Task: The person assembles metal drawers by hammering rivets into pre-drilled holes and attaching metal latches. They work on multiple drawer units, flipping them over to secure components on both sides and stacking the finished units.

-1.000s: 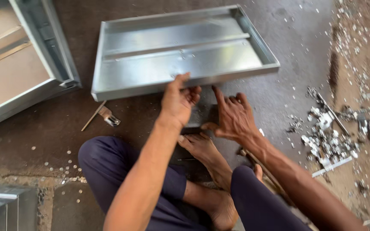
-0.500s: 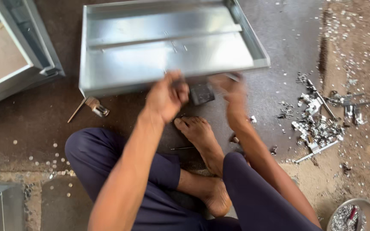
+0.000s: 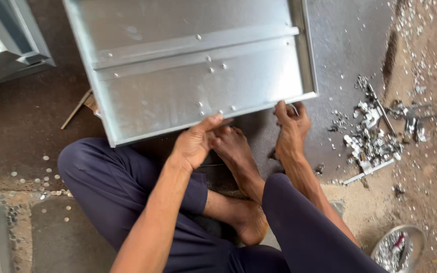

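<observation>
A shallow galvanised sheet-metal tray [image 3: 178, 76] with a riveted stiffening strip across its middle is tilted up, its near edge lifted off the floor. My left hand [image 3: 195, 141] grips that near edge towards the middle, thumb on top. My right hand [image 3: 292, 126] holds the same edge at the tray's near right corner. My bare foot [image 3: 233, 151] rests on the floor between the two hands, under the raised edge. I sit on the floor in dark blue trousers.
A second metal frame [image 3: 11, 45] lies at the far left. Metal scraps and offcuts [image 3: 375, 136] are heaped on the right. A small round dish [image 3: 398, 250] of bits sits bottom right. Small discs [image 3: 26, 182] dot the floor at left.
The tray has come towards me and its near edge has risen, so it now fills more of the view. Both hands moved from under the front rim to gripping it.
</observation>
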